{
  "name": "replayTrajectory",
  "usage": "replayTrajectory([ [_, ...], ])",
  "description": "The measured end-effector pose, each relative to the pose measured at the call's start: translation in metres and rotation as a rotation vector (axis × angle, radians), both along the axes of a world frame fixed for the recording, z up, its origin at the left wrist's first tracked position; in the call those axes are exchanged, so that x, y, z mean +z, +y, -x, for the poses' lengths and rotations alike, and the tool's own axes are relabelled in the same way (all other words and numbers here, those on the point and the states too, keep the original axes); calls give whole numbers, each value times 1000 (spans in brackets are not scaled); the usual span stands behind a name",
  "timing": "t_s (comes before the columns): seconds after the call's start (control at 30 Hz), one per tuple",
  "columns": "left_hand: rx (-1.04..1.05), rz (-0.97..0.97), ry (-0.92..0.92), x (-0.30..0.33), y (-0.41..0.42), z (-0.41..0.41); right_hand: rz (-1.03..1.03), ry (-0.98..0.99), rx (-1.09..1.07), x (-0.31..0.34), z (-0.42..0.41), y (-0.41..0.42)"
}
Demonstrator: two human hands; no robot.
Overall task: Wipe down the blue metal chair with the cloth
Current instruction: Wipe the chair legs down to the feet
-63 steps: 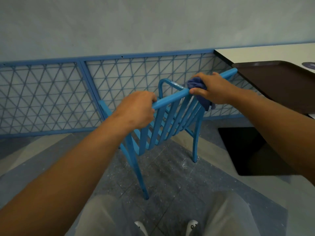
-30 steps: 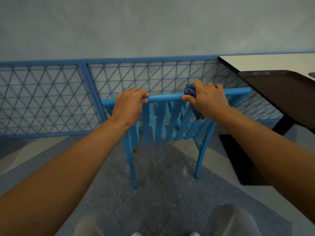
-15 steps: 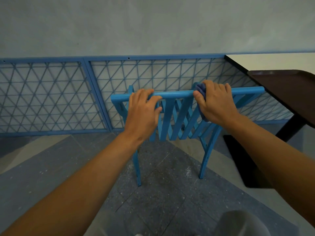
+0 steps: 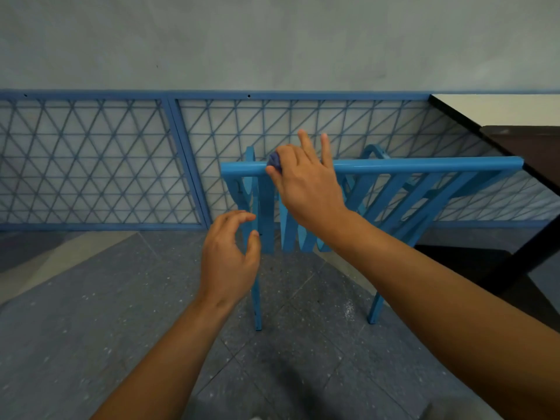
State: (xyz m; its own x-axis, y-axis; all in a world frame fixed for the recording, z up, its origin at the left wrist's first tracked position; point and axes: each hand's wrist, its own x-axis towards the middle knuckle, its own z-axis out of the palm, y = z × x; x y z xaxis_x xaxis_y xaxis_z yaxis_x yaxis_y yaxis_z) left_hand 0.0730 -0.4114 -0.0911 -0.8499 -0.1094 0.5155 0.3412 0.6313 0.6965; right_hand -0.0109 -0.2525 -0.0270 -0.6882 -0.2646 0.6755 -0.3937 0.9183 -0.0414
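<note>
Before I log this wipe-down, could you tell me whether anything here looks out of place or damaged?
Nothing looks damaged. The blue chair stands upright; the right hand presses the cloth on its top rail, and the left hand hangs free. Only pale specks on the floor near one leg stand out.

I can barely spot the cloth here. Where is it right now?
In the head view, the cloth sits on the chair's top rail near its left end, pressed there under the right hand.
</note>
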Motion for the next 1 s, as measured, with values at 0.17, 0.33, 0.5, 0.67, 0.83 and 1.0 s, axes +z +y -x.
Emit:
replayTrajectory([
  [0.17,-7,-64,3,-6,-7,2,32,-5,66,1,9,-17],
  [0.33,-25,-185,-73,-10,-17,3,254,55,206,-7,-12,-9],
  [0.5,-268,-558,-177,-4,-19,9,596,-59,285,-49,-56,-26],
  [0.67,-526,-898,-433,-28,-21,10,825,-427,237,-87,-55,-48],
  [0.83,-401,-759,-367,-37,-27,20,957,-605,325,-98,-52,-73],
  [1.0,-186,-690,-233,-39,-39,32,607,-441,328,-96,-39,-59],
])
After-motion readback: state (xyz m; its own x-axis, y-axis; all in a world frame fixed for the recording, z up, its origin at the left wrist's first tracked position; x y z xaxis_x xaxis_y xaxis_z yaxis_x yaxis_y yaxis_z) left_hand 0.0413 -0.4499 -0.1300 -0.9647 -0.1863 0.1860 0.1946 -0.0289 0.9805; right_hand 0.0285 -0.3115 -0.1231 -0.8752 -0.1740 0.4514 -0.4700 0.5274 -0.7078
